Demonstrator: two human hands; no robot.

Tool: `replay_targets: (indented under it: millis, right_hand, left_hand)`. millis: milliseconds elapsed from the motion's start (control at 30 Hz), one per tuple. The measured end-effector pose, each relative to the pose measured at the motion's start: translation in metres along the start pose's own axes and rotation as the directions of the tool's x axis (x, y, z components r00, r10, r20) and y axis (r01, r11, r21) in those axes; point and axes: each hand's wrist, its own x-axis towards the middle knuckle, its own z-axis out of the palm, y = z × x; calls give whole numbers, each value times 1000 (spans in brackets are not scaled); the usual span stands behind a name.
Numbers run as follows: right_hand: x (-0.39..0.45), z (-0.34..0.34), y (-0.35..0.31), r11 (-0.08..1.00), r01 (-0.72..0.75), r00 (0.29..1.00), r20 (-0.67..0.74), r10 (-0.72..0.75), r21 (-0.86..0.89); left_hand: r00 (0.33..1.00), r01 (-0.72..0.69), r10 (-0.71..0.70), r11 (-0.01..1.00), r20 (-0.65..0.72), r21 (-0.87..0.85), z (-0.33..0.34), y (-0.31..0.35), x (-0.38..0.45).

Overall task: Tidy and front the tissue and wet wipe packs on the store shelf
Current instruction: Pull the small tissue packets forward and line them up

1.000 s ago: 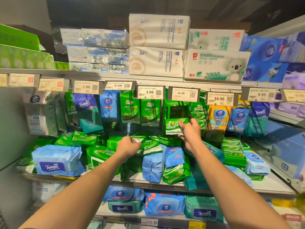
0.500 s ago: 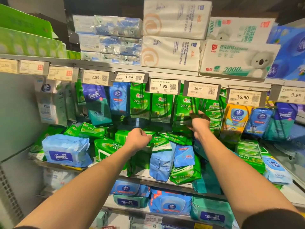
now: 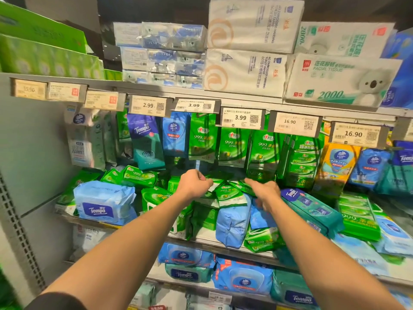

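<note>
While both arms reached into the middle shelf (image 3: 223, 243), the left hand (image 3: 194, 184) had its fingers (image 3: 202, 175) curled around the top edge of a small flat green plastic wet wipe sachet (image 3: 230, 194) lying in the loose heap just right of them. Right hand (image 3: 266, 193) was blurred; fingers pointed into the same heap, can't tell if they held anything.

Handling, my read: sachets are light, soft, slick film. They'd slide off each other, so pinch the sealed top edge, not the belly. The bulky pale-blue soft Tempo pack (image 3: 105, 204), well left of the left fingers, would need a whole-hand grip on its sides.

Above the fingers, green hanging wipe packs (image 3: 232, 144) sat on hooks under white price tags (image 3: 241, 118). Right of the right fingers lay a tilted teal Tempo pack (image 3: 312, 211). Grey metal store shelving, white tissue bundles (image 3: 245, 72) on the top shelf, more blue packs below.
</note>
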Motion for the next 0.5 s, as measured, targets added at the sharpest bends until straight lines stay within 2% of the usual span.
replay_targets:
  millis: [133, 300, 500]
  right_hand:
    - [-23, 14, 3, 986, 49, 990, 135, -27, -159]
    - [-39, 25, -5, 910, 158, 977, 197, -87, -383]
    - [-49, 29, -3, 916, 139, 976, 211, -61, -377]
  left_hand:
    - [1000, -5, 5, 1000, -6, -1, -3, -5, 0]
    - [1000, 10, -11, 1000, 13, 14, -11, -13, -1]
    - [999, 32, -32, 998, -1, 44, -19, -25, 2]
